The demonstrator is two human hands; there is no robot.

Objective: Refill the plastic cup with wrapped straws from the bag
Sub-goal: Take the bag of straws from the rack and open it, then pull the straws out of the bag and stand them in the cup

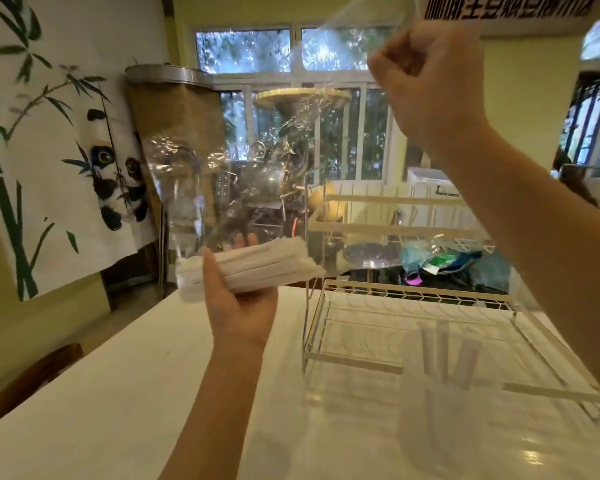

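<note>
The person's left hand [238,306] is wrapped around a bunch of wrapped straws [257,268], thumb on the near side, fingers behind. It looks like the grip goes through the clear bag [253,174], w/ the straws at the bag's low end, but the plastic is see-through so that part is hard to tell for sure. The straws lie almost flat, long way running left to right, a bit tilted.

The right hand [426,81] is up high, closed in a fist on the top of the bag, holding it stretched up.

The plastic cup [444,386] stands on the white table [118,393], low and to the right of the left hand, just in front of the wire rack [413,306]. It is blurry, but a few straws stand up in it already, so there is room for more.

What matters next, prob.: the cup opens upward and the bunch lies sideways. The straws likely need to come out of the bag, turn to stand on end, and go down and right to the cup. The left hand has them and is nearer the cup's height; the right arm passes over the cup, but its hand is busy w/ the bag.
</note>
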